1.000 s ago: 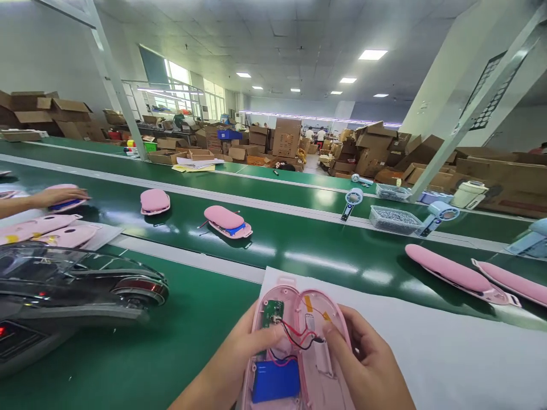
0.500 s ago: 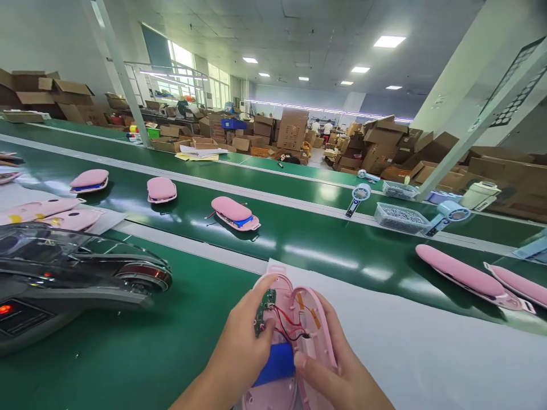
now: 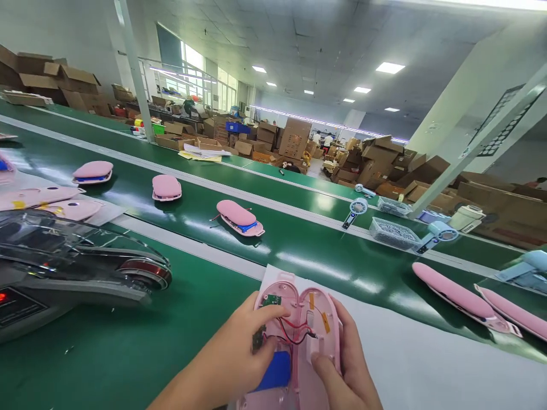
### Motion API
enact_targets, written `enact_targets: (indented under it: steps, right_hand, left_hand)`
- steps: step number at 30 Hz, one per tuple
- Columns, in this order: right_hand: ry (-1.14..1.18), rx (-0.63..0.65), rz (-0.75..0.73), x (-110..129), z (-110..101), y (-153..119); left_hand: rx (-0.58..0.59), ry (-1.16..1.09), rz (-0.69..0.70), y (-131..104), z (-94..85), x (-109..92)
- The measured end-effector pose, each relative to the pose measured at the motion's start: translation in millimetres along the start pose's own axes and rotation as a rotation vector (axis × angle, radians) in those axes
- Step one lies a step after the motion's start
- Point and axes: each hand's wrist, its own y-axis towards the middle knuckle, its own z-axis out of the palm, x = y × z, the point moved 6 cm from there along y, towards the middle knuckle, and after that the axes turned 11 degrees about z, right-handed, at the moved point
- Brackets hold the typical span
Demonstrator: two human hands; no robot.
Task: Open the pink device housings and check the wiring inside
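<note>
A pink plastic casing lies opened like a book at the bottom centre. Its left half carries a green circuit board and a blue-wrapped battery. Red and black wires run across to the right half, which has strips of amber tape inside. My left hand is closed around the left half's outer edge, index finger stretched across the board and thumb beside the battery. My right hand grips the right half, thumb inside and fingers around the outer wall. The fingers beneath the casing are hidden.
Pink casings stand along the green conveyor belt. White paper covers the right side. A dark model car sits at left. Beyond are handheld fans, a plastic tub of small parts and cardboard boxes.
The casing halves now lie wider apart and flatter. My left index finger has moved from the top rim across the board. My right thumb has shifted from beside the battery into the right half.
</note>
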Motion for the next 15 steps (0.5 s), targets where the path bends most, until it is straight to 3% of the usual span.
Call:
enact_targets:
  steps: [4,11,15]
  right_hand:
    - [0.042,-0.015,0.019,-4,5,1]
    - [0.169,0.159,-0.03,-16,27,4]
    - [0.24,0.188,-0.036,-17,30,4]
  left_hand:
    - [0.027,-0.015,-0.054,-2,-6.3,-2]
    - [-0.13,0.031,0.009,0,-12.5,3]
    - [-0.167,0.119,0.017,-2,-15.9,3]
